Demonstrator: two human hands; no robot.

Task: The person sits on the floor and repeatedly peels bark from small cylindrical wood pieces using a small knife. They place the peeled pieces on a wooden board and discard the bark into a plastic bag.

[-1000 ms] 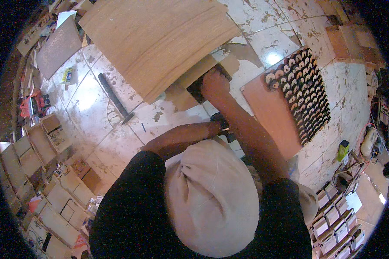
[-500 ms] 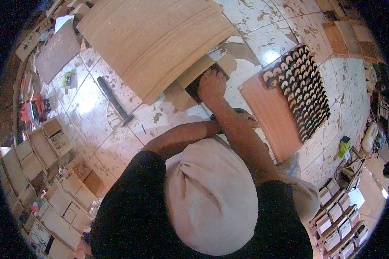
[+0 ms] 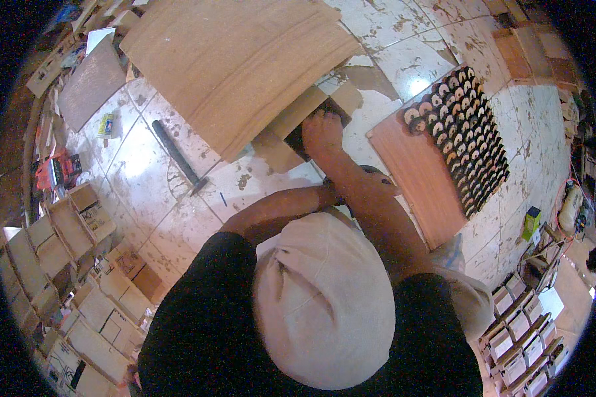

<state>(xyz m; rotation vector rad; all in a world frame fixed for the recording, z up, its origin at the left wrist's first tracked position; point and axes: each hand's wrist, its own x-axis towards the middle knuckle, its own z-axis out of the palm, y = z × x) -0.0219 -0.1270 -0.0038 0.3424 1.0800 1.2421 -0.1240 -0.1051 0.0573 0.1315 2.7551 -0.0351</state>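
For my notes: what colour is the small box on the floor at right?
Green and yellow box, head view.

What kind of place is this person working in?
Probably a small woodworking workshop, with the work done on the floor. A large pale plywood sheet lies on worn white floor tiles, a reddish-brown board carries rows of small dark round discs, and open cardboard boxes crowd one side.
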